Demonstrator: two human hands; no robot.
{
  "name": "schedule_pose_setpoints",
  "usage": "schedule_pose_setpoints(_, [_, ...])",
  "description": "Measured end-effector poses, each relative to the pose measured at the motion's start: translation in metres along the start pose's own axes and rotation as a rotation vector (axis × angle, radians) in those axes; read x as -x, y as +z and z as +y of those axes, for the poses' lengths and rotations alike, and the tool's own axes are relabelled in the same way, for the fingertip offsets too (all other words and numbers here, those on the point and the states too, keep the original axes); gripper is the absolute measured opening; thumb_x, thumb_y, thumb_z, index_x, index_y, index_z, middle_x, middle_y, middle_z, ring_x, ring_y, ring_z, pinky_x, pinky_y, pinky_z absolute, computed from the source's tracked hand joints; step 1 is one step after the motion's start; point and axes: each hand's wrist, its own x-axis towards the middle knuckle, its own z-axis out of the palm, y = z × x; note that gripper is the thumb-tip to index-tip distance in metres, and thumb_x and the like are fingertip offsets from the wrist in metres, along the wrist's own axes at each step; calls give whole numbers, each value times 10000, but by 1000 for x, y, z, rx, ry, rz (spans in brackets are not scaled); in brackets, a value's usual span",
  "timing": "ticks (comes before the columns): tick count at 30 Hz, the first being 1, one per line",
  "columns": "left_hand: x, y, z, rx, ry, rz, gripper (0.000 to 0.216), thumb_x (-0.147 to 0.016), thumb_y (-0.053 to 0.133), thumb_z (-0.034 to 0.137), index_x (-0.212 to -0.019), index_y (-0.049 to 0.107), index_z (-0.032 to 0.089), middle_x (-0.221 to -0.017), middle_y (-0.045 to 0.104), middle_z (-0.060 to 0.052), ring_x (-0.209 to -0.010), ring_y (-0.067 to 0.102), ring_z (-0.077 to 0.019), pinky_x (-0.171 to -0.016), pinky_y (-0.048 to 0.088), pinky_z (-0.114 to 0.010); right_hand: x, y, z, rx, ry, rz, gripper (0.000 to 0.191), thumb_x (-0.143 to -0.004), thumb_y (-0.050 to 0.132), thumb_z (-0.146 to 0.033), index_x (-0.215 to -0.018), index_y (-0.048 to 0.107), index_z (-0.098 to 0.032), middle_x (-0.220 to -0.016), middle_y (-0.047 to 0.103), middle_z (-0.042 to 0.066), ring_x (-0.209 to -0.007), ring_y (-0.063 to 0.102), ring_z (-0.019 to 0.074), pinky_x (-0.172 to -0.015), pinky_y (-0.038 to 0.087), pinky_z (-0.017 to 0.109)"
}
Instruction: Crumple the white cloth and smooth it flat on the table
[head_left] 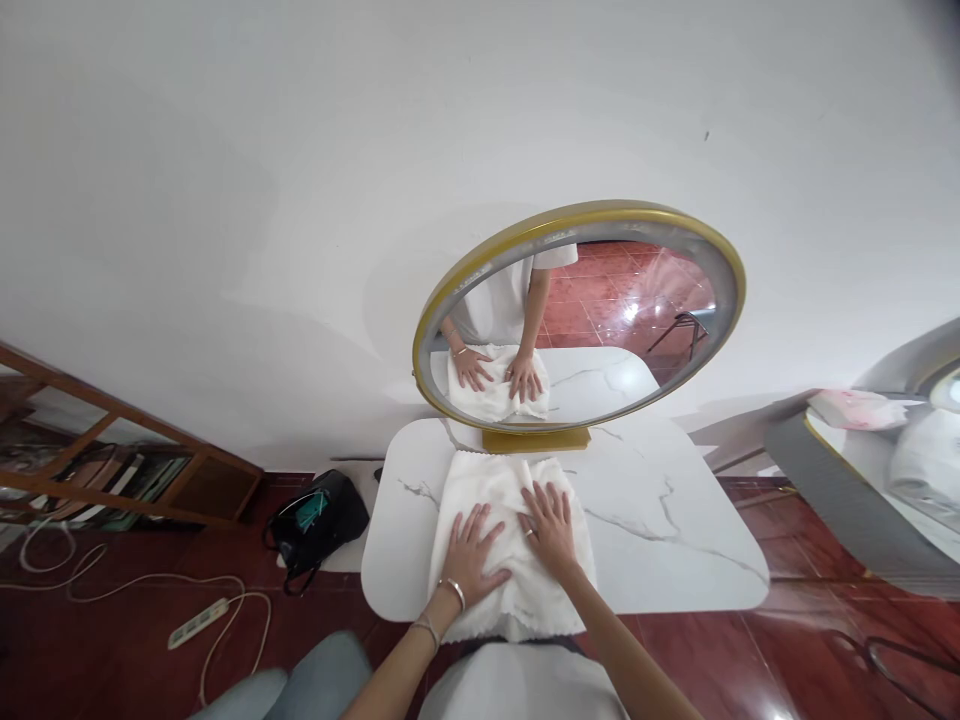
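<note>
A white cloth (487,490) with a scalloped edge lies spread on the white marble-patterned table (645,560), its near part hanging slightly past the front edge. My left hand (471,562) rests flat on the cloth's left half, fingers apart, with bracelets at the wrist. On the right half my right hand (551,530) lies palm down, fingers spread, a ring on one finger. Neither hand grips the cloth; both press on its top. Small wrinkles run between the hands.
A round gold-framed mirror (585,320) stands at the table's back, reflecting both hands and the cloth. To the left are a black bag (321,525), a power strip (198,624) with cables, and a wooden shelf (150,450). Another table (855,510) stands right.
</note>
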Motion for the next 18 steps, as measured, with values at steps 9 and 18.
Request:
schedule_pose_setpoints(9, [-45, 18, 42, 90, 29, -7, 753, -794, 473, 698, -1440, 297, 352, -1568, 168, -32, -1412, 196, -292, -1141, 111, -529, 10, -1, 58, 33, 146, 63, 503, -925, 399, -359, -1423, 376, -288, -1436, 442, 50, -1381, 249, 289, -1105, 190, 527])
schedule_pose_setpoints(18, [-42, 14, 37, 139, 37, -28, 724, -820, 454, 678, -1447, 271, 363, -1567, 170, -37, -1422, 186, -276, -1142, 143, -530, 9, -5, 47, 61, 190, 40, 471, -932, 381, -356, -1394, 423, -276, -1445, 427, 56, -1384, 242, 289, -1100, 195, 519])
